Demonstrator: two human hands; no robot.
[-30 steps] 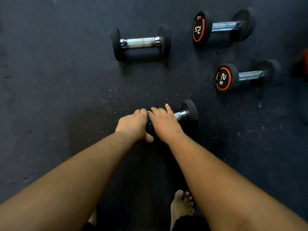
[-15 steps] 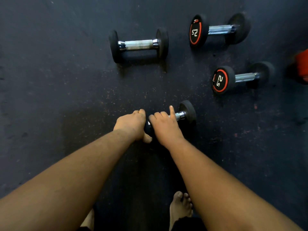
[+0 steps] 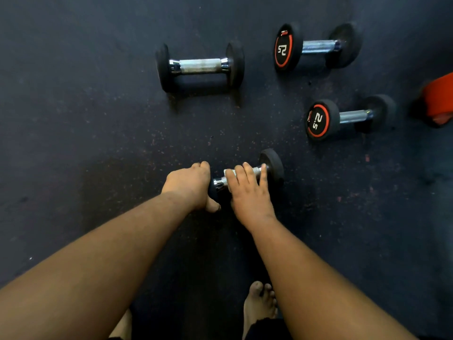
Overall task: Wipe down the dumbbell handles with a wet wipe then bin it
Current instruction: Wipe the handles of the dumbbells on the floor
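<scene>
Nearest the person, a bare foot (image 3: pixel 259 303) stands on the dark rubber floor (image 3: pixel 73 119), just behind the right forearm. Ahead of it both hands meet on the nearest dumbbell (image 3: pixel 270 165), which lies across the body, its long axis running left to right and tilting slightly away toward the right. The left hand (image 3: pixel 188 185) is clenched over the dumbbell's left head, thumb tucked underneath, and appears to steady it. The right hand (image 3: pixel 250 190) lies over the chrome handle (image 3: pixel 221 181), fingers curled across the bar; a pale corner that I take for the wet wipe (image 3: pixel 230 172) peeks out beyond the fingertips, so this hand is grasping wipe and bar together. A short stretch of bare handle shows between the two hands, with the black right head just past the right fingers. The stroke, in my judgement, has to run along that left-to-right axis, and the right hand is the one placed to make it. Beyond the hands lies a plain black dumbbell (image 3: pixel 199 66), parallel to the held one. To the right of it and well apart from the hands sit two more marked 2.5, the closer one (image 3: pixel 350 117) ahead-right of the right hand, the farther one (image 3: pixel 316 46) beyond it. No bin is visible; an orange object (image 3: pixel 438 99) sits at the far right edge
</scene>
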